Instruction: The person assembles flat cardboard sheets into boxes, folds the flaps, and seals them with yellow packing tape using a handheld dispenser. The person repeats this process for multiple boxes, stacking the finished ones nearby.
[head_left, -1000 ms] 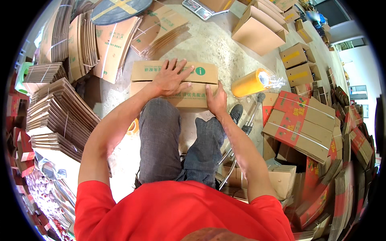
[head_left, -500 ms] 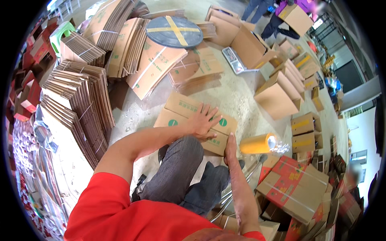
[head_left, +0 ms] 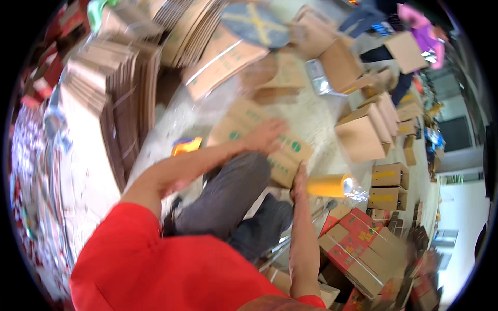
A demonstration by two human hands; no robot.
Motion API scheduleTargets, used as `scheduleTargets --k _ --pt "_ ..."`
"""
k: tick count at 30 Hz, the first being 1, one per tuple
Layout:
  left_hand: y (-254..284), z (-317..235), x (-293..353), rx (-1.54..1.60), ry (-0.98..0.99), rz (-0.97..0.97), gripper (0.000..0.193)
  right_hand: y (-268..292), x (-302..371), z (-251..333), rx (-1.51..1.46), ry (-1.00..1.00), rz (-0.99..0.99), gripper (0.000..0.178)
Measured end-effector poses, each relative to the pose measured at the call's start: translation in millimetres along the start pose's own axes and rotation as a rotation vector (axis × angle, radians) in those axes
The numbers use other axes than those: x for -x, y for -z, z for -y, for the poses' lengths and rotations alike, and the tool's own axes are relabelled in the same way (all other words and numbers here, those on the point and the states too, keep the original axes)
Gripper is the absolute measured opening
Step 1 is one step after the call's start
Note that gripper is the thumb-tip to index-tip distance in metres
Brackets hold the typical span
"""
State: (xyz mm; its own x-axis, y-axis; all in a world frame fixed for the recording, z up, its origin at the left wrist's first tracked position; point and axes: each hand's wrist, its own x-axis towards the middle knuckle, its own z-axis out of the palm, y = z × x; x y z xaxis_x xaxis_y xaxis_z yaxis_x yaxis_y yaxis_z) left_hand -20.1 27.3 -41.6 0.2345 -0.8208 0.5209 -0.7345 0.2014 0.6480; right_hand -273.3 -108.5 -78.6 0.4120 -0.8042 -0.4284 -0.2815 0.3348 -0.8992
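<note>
Left hand [head_left: 267, 136] lying flat, fingers spread, on the cardboard box [head_left: 259, 140]; right hand [head_left: 299, 179] gripping its 4 o'clock corner; box's long axis running 10-to-4.

Brown cardboard box [head_left: 270, 142] w/ green round marks, lying flat, tilted, across the knees; blurred.

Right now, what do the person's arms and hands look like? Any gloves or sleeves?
No gloves: the left hand and right hand are bare. Both forearms are bare too, with no watch or rings that I can make out. The red shirt has short sleeves. The picture is blurry, so small details are lost.
</note>
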Motion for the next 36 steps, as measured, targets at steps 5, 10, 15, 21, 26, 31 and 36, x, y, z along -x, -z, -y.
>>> scheduleTargets --k 5,10,15,21,26,31,36 --pt "107.7 -38.0 125.0 -0.133 0.304 -0.618 0.039 0.7 17.9 3.9 -0.114 -0.131 0.081 0.068" --pt "110.1 18.0 315.1 -0.408 0.904 -0.412 0.036 -15.7 29.0 22.5 -0.063 -0.119 0.055 0.066" --pt "89.2 49.0 340.2 -0.561 0.917 -0.113 0.049 -7.3 23.4 18.3 -0.034 -0.104 0.031 0.068" --pt "93.4 129.5 290.3 -0.661 0.715 0.171 0.046 -10.8 28.3 24.3 -0.051 -0.084 0.039 0.067" --pt "89.3 208.6 301.9 -0.541 0.840 0.551 0.037 -17.7 36.9 29.5 -0.071 -0.084 0.044 0.066" --pt "95.0 198.5 302.6 -0.405 0.951 0.535 0.044 -15.4 41.5 26.4 -0.062 -0.109 -0.016 0.064" --pt "154.6 169.1 374.4 0.071 0.998 0.127 0.054 -9.7 32.7 21.0 -0.077 -0.096 0.003 0.062"
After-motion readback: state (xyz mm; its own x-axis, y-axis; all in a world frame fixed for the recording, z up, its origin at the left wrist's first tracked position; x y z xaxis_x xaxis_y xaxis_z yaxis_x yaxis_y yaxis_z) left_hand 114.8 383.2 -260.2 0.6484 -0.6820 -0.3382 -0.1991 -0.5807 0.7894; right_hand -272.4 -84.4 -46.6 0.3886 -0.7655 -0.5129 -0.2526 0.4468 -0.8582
